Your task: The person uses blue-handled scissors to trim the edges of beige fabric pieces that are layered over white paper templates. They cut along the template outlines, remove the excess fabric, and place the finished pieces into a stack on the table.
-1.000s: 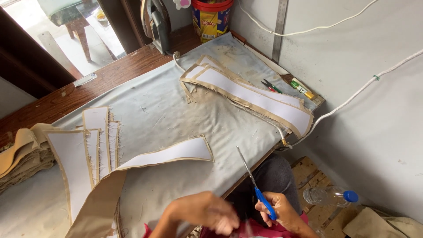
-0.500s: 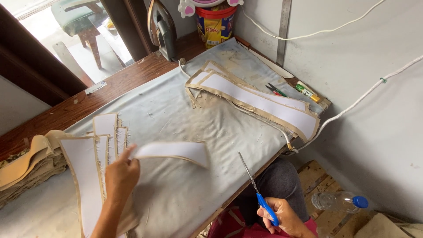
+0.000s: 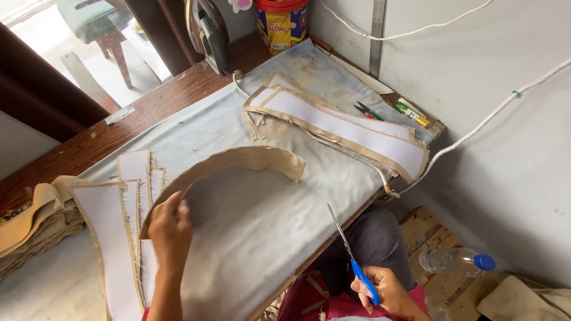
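While the left hand (image 3: 171,229) pinches the near end of a curved tan fabric strip (image 3: 238,163) between thumb and fingers, the strip arches up off the grey cloth-covered table (image 3: 267,226) and runs to the right, its free end hanging above the middle of the table. At the near right, the right hand (image 3: 386,291) is closed around the blue handles of a pair of scissors (image 3: 351,255); the blades are shut and point away, over the near table edge. Left of the left hand lies a row of white-faced, tan-edged pieces (image 3: 113,238), with a stack of tan fabric (image 3: 30,229) farther left. Long white-faced strips (image 3: 351,128) lie at the far right of the table, with markers (image 3: 410,113) just beyond them. A clear plastic bottle (image 3: 455,261) with a blue cap lies on the floor at the right.
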